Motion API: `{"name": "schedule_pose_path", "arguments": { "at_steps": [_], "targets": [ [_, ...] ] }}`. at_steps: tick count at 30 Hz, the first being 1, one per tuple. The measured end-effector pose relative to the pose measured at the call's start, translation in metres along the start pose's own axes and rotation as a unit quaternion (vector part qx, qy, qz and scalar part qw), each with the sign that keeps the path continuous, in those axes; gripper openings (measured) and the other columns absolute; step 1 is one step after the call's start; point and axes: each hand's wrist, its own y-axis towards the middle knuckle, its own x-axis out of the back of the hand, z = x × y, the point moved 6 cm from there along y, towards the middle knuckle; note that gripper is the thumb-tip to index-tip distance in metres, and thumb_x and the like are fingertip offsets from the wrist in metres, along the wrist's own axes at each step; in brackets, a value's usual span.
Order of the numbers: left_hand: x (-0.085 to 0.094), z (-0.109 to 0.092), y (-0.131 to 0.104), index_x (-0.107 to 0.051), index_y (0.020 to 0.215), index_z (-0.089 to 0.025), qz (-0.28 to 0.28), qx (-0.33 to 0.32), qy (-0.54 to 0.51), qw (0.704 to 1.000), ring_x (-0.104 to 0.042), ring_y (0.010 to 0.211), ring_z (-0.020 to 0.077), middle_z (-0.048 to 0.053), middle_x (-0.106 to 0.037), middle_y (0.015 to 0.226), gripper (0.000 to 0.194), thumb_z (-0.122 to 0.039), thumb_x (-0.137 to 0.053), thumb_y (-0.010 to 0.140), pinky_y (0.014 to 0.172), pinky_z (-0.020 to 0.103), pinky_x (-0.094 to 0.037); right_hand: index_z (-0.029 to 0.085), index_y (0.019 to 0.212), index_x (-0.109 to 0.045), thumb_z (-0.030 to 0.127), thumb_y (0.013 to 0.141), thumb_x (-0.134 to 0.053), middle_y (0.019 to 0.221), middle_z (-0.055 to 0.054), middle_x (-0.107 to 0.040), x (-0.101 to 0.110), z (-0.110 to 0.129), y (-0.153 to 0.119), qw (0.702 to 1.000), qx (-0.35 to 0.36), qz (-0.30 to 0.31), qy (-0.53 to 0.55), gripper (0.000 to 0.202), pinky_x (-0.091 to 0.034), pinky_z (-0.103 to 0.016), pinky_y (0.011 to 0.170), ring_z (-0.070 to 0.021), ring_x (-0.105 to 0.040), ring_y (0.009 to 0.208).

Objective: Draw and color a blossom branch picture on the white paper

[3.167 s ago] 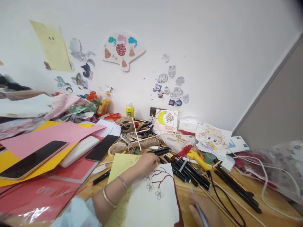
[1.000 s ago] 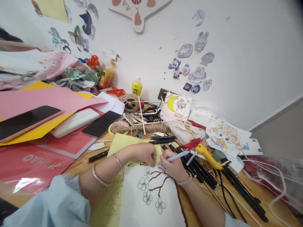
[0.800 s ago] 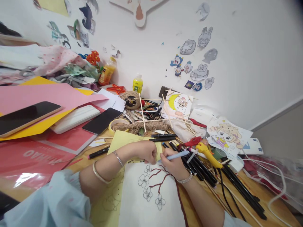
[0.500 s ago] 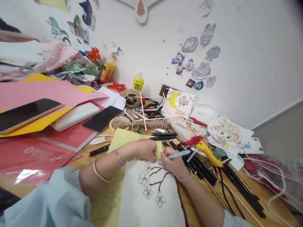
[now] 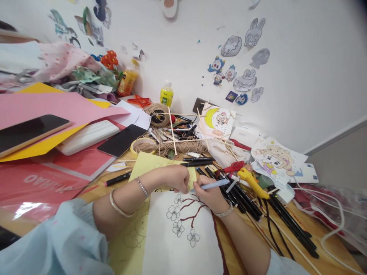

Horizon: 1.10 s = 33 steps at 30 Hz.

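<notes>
My right hand (image 5: 210, 194) is closed round a pale blue pen (image 5: 215, 185), its body slanting up to the right. The pen's tip is hidden behind my fingers, over the top edge of a white sheet (image 5: 169, 254). Black-outlined blossoms (image 5: 178, 228) and dark red branches (image 5: 191, 218) are drawn on this sheet. My left hand (image 5: 178, 178) rests curled in a fist at the sheet's top edge, close to my right fingers; whether it holds anything is hidden. Beneath lies a yellow sheet (image 5: 126, 254) with faint line drawings.
Black markers (image 5: 243, 194) and a yellow-handled tool (image 5: 252, 182) lie to the right. Twine (image 5: 183, 146), thin sticks (image 5: 172, 130) and a tape roll (image 5: 137, 147) crowd the back. Phones (image 5: 122, 140) and coloured paper (image 5: 57, 110) are at left. Two bottles (image 5: 166, 94) stand by the wall.
The whole view has shifted slightly, so objects sit a little higher in the picture. Both hands keep nearly the same place over the sheet, the right still gripping the pen.
</notes>
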Motion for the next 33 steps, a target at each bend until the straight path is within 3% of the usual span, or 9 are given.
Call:
{"name": "schedule_pose_path", "arguments": {
  "at_steps": [21,33],
  "targets": [
    [0.0009,-0.0017,-0.0022,-0.059,0.053,-0.017,0.001,0.001,-0.005,1.0,-0.048,0.047,0.0113,-0.001,-0.06,0.052,0.008,-0.021,-0.054,0.058,0.043,0.021,-0.033,0.022,0.053,-0.028,0.02,0.078,-0.048,0.048,0.008,-0.032,0.0006,-0.0029,-0.0003,1.0,-0.005,-0.016,0.008,0.032,-0.026,-0.023,0.045,-0.0093,-0.033,0.046],
    [0.0019,-0.004,-0.0035,-0.055,0.048,-0.017,0.001,-0.006,-0.003,1.0,-0.045,0.044,0.0109,-0.001,-0.056,0.05,0.012,-0.022,-0.053,0.058,0.043,0.021,-0.032,0.022,0.052,-0.032,0.019,0.077,-0.051,0.045,0.007,-0.038,0.0001,-0.002,-0.0007,1.0,-0.016,-0.002,0.012,0.031,-0.029,-0.023,0.045,-0.0094,-0.037,0.043]
  ]
}}
